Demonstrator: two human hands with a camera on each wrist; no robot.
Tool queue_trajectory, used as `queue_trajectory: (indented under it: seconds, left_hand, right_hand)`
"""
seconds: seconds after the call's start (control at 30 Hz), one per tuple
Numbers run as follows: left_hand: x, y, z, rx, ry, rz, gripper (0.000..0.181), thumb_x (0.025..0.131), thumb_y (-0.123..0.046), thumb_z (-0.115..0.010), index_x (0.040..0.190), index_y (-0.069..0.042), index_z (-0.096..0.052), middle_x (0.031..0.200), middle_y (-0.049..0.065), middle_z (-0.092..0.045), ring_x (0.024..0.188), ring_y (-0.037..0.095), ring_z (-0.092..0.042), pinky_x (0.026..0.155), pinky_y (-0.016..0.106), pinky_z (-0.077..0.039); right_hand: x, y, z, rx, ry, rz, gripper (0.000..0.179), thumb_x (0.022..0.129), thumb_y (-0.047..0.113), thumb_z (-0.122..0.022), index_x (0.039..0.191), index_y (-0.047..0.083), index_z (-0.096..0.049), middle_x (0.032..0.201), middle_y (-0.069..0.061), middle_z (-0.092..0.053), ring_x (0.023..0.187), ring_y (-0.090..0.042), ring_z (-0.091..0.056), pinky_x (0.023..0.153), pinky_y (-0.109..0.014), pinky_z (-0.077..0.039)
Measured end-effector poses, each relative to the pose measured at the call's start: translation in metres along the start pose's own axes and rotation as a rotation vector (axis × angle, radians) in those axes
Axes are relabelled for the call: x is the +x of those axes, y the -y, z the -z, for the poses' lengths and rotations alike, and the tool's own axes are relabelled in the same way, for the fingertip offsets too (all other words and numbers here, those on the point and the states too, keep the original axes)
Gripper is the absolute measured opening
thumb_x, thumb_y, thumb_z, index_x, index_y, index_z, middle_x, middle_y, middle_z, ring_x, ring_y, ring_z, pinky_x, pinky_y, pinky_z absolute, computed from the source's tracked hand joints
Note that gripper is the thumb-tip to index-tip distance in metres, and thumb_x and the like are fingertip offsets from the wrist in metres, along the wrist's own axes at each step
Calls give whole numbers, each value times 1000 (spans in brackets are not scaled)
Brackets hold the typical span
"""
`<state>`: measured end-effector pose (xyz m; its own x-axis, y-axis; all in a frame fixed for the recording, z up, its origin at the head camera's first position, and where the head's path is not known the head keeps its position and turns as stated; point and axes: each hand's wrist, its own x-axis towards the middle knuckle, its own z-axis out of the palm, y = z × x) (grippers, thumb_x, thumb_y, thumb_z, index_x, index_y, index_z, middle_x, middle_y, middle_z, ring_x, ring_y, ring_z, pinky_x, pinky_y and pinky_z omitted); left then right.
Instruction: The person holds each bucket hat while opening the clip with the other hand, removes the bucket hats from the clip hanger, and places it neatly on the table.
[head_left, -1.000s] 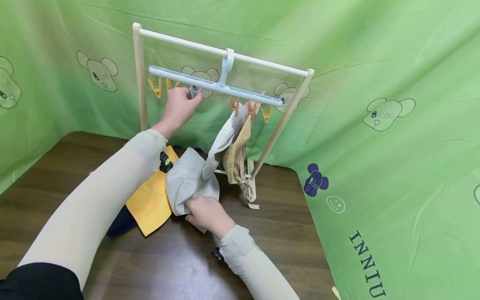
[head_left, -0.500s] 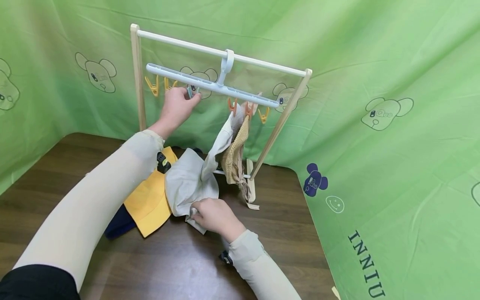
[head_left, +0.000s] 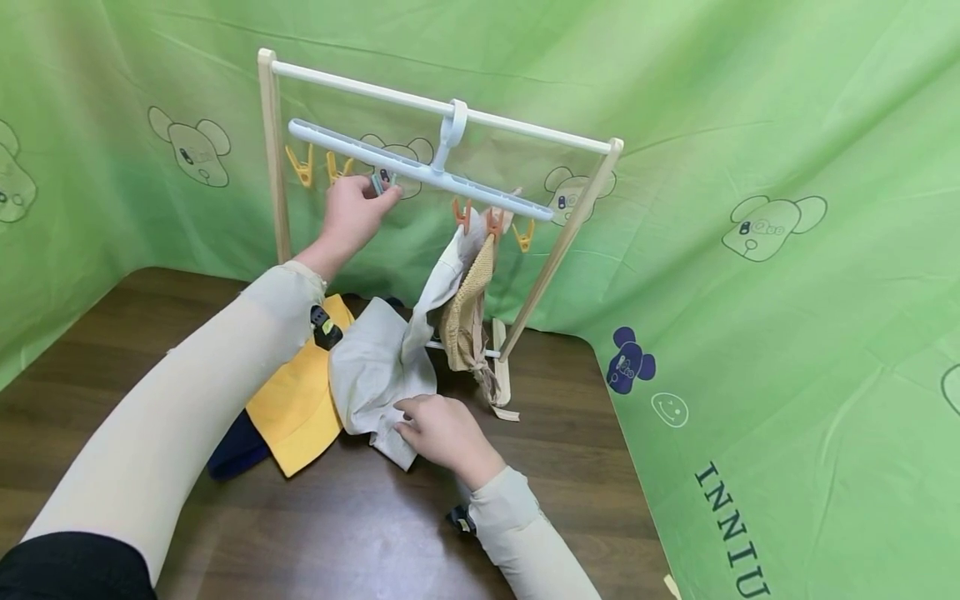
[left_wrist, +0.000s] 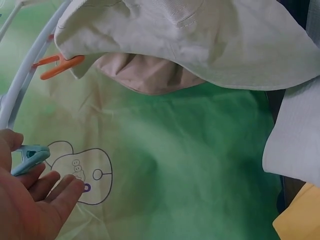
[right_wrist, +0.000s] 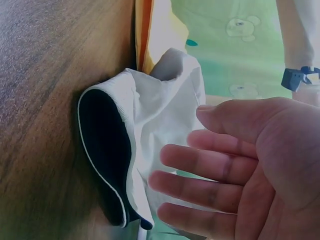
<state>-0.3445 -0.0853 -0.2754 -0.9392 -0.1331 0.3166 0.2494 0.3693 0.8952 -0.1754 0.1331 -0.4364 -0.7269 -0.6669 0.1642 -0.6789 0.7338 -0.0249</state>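
My left hand (head_left: 352,212), raised at the hanger, pinches a light-blue clothes peg (left_wrist: 31,159) between thumb and forefinger. The pale blue hanger (head_left: 360,152) hooks over a rack's white bar. Below, on the table, lies a light grey hat (head_left: 375,358), its dark inside (right_wrist: 105,135) showing in the right wrist view. Beside its near edge is my right hand (head_left: 446,437), fingers loosely extended and holding nothing. A white hat (head_left: 438,279) and a tan woven hat (head_left: 468,304) hang from orange pegs (head_left: 461,215); the white one's lower part hangs against the grey hat.
A yellow hat (head_left: 300,408) and a navy item (head_left: 238,450) lie to the left, partly under my left arm. Yellow pegs (head_left: 302,167) hang at both ends of the hanger. The rack's wooden posts (head_left: 558,250) stand either side, before a green cloth backdrop (head_left: 720,150).
My right hand has let go of the grey hat's edge and drawn back to the right. The hanger has tilted slightly, left end up. My left hand keeps its pinch on the peg.
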Motion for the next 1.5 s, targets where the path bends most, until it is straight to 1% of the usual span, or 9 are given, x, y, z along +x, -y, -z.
queue_trajectory:
  seconds: [0.27,0.57,0.8,0.97,1.13,1.23,1.33,1.4,1.5]
  left_hand:
    - [-1,-1,-4,-28,-34,-31,32,97,-43,-67,96,-11,-72,79,-2,-64,70,14,-48,64,29,-38]
    - [-2,-4,-4,-16,-57,-47,34,97,-46,-68,92,-13,-71,77,-4,-63,72,14,-50,64,28,-40]
    - [-6,0,-4,-20,-65,-28,38,95,-48,-70,88,-11,-69,77,-3,-62,72,15,-50,65,28,-41]
    - [-10,5,-4,-20,-50,-5,42,95,-50,-69,88,-9,-68,75,-3,-59,70,16,-47,64,29,-40]
    - [-15,10,-6,21,-12,14,45,95,-54,-68,85,-10,-64,69,-3,-53,65,16,-44,61,31,-37]
    - [-19,14,-8,24,20,20,46,94,-55,-68,92,-9,-68,77,1,-61,70,17,-47,65,32,-40]
    - [-24,17,-9,3,55,24,48,95,-54,-68,109,-9,-74,99,9,-72,83,19,-57,74,33,-46]
    - [-28,19,-10,-16,77,23,51,96,-53,-67,119,-9,-73,114,11,-73,96,20,-62,83,35,-49]
    - [-36,24,-10,-36,102,12,52,96,-52,-67,126,-10,-71,122,11,-72,111,22,-64,93,40,-51]
  right_hand:
    - [-4,-3,-1,47,-30,-40,26,97,29,-70,120,19,-74,103,7,-78,94,-10,-74,75,-34,-58]
    - [-8,-6,-1,50,-52,-62,27,97,30,-69,121,20,-75,103,9,-78,96,-11,-74,77,-34,-59]
    - [-8,-9,1,70,-61,-71,25,97,29,-69,120,19,-75,102,9,-78,97,-10,-73,78,-33,-58]
    - [-9,-11,2,70,-60,-75,25,97,29,-68,119,19,-76,103,9,-78,98,-9,-73,79,-33,-58]
    - [-10,-14,4,76,-71,-84,24,97,29,-69,118,19,-76,105,8,-78,98,-9,-73,79,-33,-58]
    - [-10,-16,5,84,-73,-90,24,98,29,-69,119,19,-76,106,8,-78,97,-9,-73,80,-33,-58]
    - [-11,-18,5,91,-74,-94,25,98,29,-69,119,18,-76,105,8,-78,97,-10,-73,79,-33,-58]
    - [-11,-19,5,95,-78,-97,25,98,29,-68,119,18,-76,105,7,-78,96,-10,-73,79,-33,-58]
    - [-11,-20,5,97,-90,-107,25,97,29,-69,119,18,-76,106,6,-78,96,-10,-73,79,-33,-58]
